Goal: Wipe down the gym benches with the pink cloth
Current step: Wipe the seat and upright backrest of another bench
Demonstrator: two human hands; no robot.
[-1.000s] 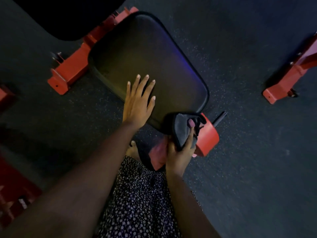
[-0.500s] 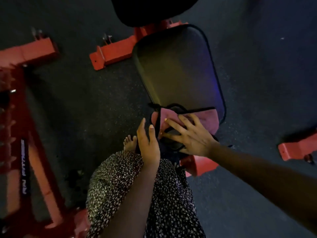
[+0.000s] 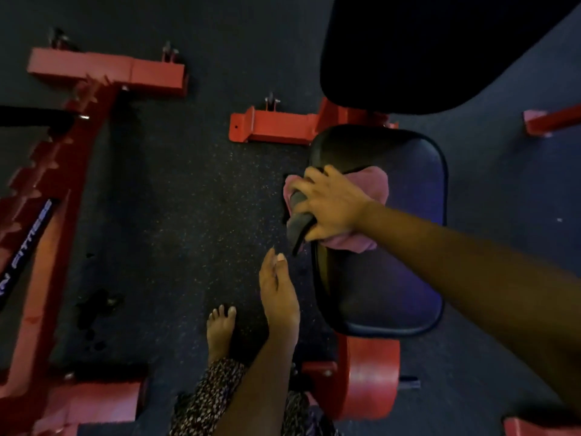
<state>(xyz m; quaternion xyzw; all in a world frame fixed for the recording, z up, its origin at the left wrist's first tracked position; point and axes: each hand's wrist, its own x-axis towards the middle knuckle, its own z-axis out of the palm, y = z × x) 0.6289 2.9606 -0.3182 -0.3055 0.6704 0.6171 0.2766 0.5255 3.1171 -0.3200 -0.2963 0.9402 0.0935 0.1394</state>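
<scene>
Beneath our right hand point(image 3: 331, 204) gripping the cloth point(image 3: 372, 184), we wipe the seat point(image 3: 393, 278), left hand point(image 3: 278, 291) slack; next, probably nearer strokes.

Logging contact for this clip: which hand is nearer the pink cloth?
Right. The right hand grips the pink cloth on the seat pad; the left hand hangs beside the pad, off the cloth.

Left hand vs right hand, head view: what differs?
Load: the right hand grips the pink cloth together with a dark item; the left hand holds nothing.
Pose: the right hand's fingers are curled; the left hand's are straight and close together.
Place: the right hand is on the seat pad, near its left edge; the left hand hangs beside the pad, over the floor.
Shared: both are bare.
</scene>
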